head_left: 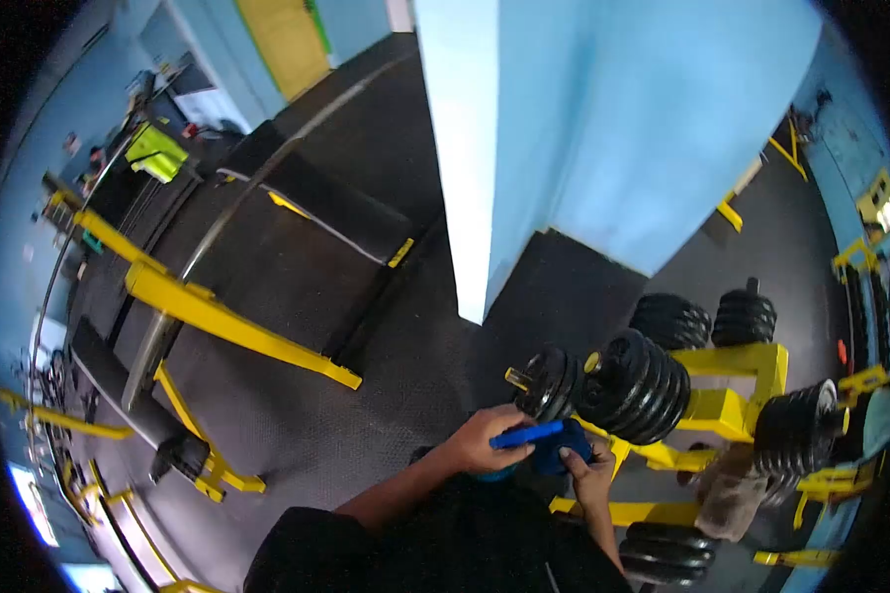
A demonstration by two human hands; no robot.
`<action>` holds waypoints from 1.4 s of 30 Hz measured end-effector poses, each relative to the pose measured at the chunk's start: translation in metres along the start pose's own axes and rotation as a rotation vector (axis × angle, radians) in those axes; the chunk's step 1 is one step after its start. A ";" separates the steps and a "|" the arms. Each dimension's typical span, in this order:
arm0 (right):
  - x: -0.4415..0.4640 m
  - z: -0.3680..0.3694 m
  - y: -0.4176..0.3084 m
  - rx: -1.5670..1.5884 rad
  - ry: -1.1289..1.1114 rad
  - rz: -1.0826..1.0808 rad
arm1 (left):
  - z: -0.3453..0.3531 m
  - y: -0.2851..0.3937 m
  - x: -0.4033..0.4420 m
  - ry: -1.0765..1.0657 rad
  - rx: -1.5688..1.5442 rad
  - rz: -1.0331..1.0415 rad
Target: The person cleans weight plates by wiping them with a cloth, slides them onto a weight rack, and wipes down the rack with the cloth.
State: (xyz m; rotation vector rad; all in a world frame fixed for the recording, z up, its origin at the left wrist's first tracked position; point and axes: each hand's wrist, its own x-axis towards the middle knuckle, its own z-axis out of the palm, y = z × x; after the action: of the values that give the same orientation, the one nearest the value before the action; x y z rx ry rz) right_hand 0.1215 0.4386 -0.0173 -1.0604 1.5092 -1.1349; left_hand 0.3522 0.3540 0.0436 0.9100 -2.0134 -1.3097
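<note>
Low in the head view, my left hand [489, 441] is closed round a flat bright blue object [527, 434]. Just right of it, my right hand [588, 472] pinches a dark blue item [562, 450], which looks like cloth or a pouch. The two items are close together in front of my body; whether they touch is hard to tell. Black dumbbells [635, 387] rest on a yellow rack right beyond my hands.
A blue and white pillar [470, 148] rises ahead. Yellow-framed benches [237, 321] with black pads stand at the left. More dumbbells [796, 430] and a cloth [730, 506] are on the rack at the right. A yellow door [285, 44] is far back.
</note>
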 end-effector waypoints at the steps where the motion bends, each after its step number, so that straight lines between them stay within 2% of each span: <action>1: 0.002 0.008 -0.013 0.154 0.044 -0.043 | 0.006 0.003 -0.011 -0.008 -0.030 0.002; 3: 0.004 0.009 -0.016 0.189 0.004 -0.008 | 0.020 0.005 -0.037 -0.030 -0.093 -0.014; 4: 0.004 0.012 -0.014 0.229 -0.031 0.012 | 0.025 0.001 -0.047 -0.053 -0.180 0.066; 7: -0.015 0.032 -0.014 0.330 -0.193 0.064 | 0.035 0.011 -0.082 -0.083 -0.053 0.004; 8: -0.020 0.038 -0.018 0.373 -0.283 0.079 | 0.035 0.016 -0.091 -0.112 -0.195 -0.111; 9: -0.023 0.043 -0.026 0.408 -0.373 0.088 | 0.037 0.015 -0.102 -0.076 -0.180 -0.108; 10: -0.032 0.052 -0.048 0.291 -0.444 -0.024 | 0.041 0.011 -0.116 0.009 -0.136 -0.084; 12: -0.040 0.067 -0.061 0.250 -0.506 -0.017 | 0.048 0.009 -0.140 0.068 -0.096 -0.041; 13: -0.047 0.070 -0.063 0.221 -0.537 0.003 | 0.047 0.011 -0.152 0.152 -0.084 -0.091; 14: -0.053 0.075 -0.057 0.224 -0.486 -0.015 | 0.045 0.010 -0.159 0.224 -0.071 -0.129; 17: -0.067 0.081 -0.044 0.264 -0.307 -0.161 | 0.035 0.001 -0.176 0.178 -0.025 0.015; 18: -0.076 0.081 -0.046 0.261 -0.293 -0.136 | 0.029 0.007 -0.176 0.133 -0.022 0.043; 20: -0.094 0.082 -0.046 0.277 -0.225 -0.121 | 0.013 0.024 -0.183 -0.040 0.067 -0.112; 22: -0.119 0.079 -0.040 0.164 -0.232 0.008 | 0.009 0.024 -0.191 -0.097 0.031 -0.026; 23: -0.135 0.083 -0.040 0.193 -0.154 0.013 | 0.007 0.024 -0.198 -0.109 -0.024 0.034; 25: -0.171 0.085 -0.043 0.115 -0.153 -0.240 | 0.003 0.024 -0.210 -0.281 -0.076 0.042; 26: -0.189 0.087 -0.038 0.071 -0.129 -0.300 | 0.005 0.025 -0.213 -0.369 -0.130 0.025; 27: -0.210 0.090 -0.035 0.071 -0.006 -0.282 | 0.008 0.021 -0.219 -0.487 -0.142 0.062; 29: -0.253 0.095 -0.031 -0.034 0.123 -0.440 | 0.013 0.009 -0.228 -0.617 -0.052 0.050; 30: -0.275 0.094 -0.029 -0.049 0.256 -0.407 | 0.019 0.017 -0.229 -0.681 -0.039 0.024; 31: -0.296 0.092 -0.027 -0.037 0.260 -0.332 | 0.030 0.023 -0.231 -0.807 -0.045 0.071; 32: -0.319 0.087 -0.024 -0.010 0.258 -0.267 | 0.041 0.029 -0.232 -0.835 -0.035 0.082; 35: -0.382 0.081 -0.018 -0.118 0.497 -0.170 | 0.072 0.063 -0.232 -0.980 -0.060 0.146; 39: -0.478 0.077 -0.035 -0.150 0.784 -0.009 | 0.128 0.115 -0.241 -1.171 -0.072 0.340; 40: -0.501 0.078 -0.041 -0.209 0.879 -0.065 | 0.143 0.130 -0.246 -1.223 -0.050 0.376; 42: -0.541 0.087 -0.035 -0.262 0.975 -0.004 | 0.165 0.150 -0.259 -1.303 -0.003 0.483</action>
State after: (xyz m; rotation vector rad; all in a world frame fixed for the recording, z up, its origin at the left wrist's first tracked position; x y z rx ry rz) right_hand 0.3104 0.9400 0.1014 -0.6701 2.4556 -1.5988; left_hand 0.3498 0.6916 0.0991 -0.6846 -2.8113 -1.7703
